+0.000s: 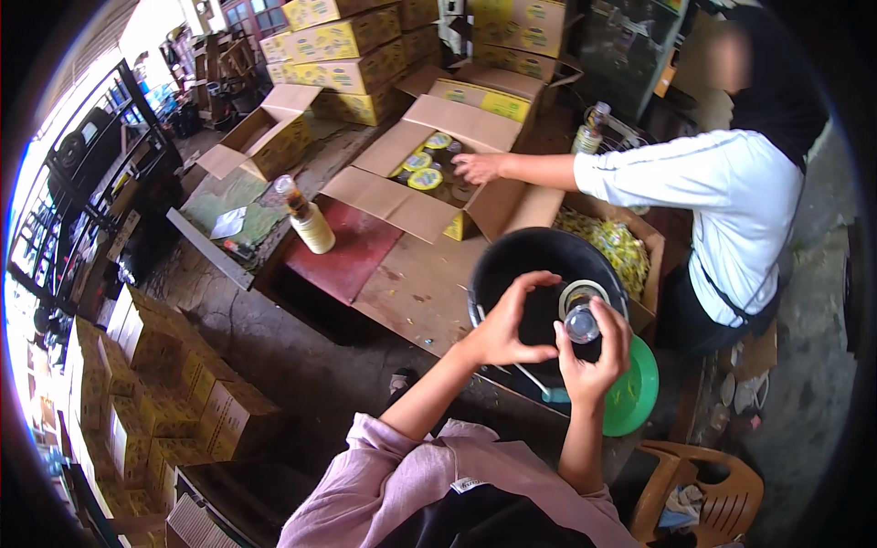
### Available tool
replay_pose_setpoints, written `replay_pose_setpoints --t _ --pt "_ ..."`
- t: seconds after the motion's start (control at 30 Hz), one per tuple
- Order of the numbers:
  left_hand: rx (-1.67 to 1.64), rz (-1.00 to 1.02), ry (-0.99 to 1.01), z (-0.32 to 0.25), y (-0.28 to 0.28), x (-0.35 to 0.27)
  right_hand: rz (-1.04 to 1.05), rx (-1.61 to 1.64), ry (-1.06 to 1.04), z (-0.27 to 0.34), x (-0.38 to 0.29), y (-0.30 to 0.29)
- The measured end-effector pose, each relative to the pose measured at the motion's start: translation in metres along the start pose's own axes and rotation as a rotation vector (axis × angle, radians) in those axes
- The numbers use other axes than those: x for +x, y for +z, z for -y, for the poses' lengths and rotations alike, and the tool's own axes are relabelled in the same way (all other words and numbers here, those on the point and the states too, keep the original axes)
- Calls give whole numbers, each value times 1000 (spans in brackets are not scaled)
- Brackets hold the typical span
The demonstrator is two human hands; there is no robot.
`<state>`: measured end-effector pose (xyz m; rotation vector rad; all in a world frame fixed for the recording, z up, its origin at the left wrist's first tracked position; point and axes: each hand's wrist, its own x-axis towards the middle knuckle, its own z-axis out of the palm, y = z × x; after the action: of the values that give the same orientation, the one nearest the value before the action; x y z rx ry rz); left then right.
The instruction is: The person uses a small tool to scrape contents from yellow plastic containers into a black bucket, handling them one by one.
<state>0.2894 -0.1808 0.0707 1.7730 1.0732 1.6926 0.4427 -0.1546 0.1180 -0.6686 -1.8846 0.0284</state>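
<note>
My right hand point(603, 342) pinches a small clear cap or cup point(582, 325) between thumb and fingers. Just beyond it is a round cream-rimmed item point(574, 290), perhaps a container seen from above; whether it joins the clear piece I cannot tell. To the left, my left hand point(507, 329) is held with thumb and fingers spread in a wide curve, nothing between them. Both hands are above a black bucket point(490, 257), whose inside is mostly dark. A green plastic basin point(640, 397) lies partly behind my right wrist.
A co-worker's hand point(476, 168) reaches into an open carton point(384, 198) containing yellow-lidded jars point(425, 179). A cream bottle point(314, 229) stands on the table's red patch point(363, 267). Yellow scraps point(610, 240) fill another box. Stacked cartons point(171, 383) and a brown plastic chair point(726, 490) flank me.
</note>
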Motion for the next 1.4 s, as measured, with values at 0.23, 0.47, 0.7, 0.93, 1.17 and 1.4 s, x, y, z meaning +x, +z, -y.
replay_pose_setpoints --t 0.23,0.47,0.7,0.93,1.17,1.4 --pt "363 -51 96 -5 -106 -17 35 389 -65 75 26 85" --pt "371 -523 -219 58 -259 -106 427 436 -62 131 33 168" --pt "690 -849 -41 39 -410 -57 558 307 -10 144 15 220" --pt "756 -708 -184 98 -452 -43 562 242 94 146 -2 233" --pt "536 -748 -249 165 -430 -82 568 208 192 136 -14 239" --pt "550 -672 -340 170 -432 -87 607 218 274 137 -30 251"
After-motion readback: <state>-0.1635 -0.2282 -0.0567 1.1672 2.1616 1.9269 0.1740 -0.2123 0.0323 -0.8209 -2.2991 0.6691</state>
